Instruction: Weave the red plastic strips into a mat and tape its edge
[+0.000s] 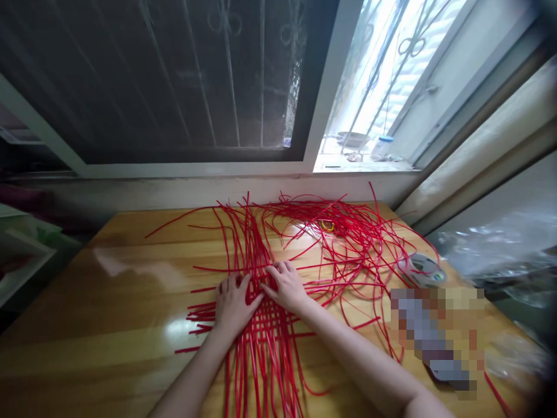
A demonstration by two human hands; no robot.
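Observation:
Long red plastic strips [265,366] cross one another in a woven lattice on the wooden table, their loose ends running toward the window and toward me. At the lattice's left edge, my left hand [230,305] has its fingers bent down over the strips, its thumb reaching inward. My right hand [285,285] lies across from it, fingers and thumb closed around strips near the upper part of the weave. The two thumbs nearly meet over the middle. Both palms hide part of the weave beneath them.
A tangled heap of loose red strips [348,226] covers the table's back right, with a yellow tape measure [326,224] among them. A roll of clear tape [422,270] lies at the right. A blurred-out object [435,337] sits nearer. The wooden table [108,313] ends below the window.

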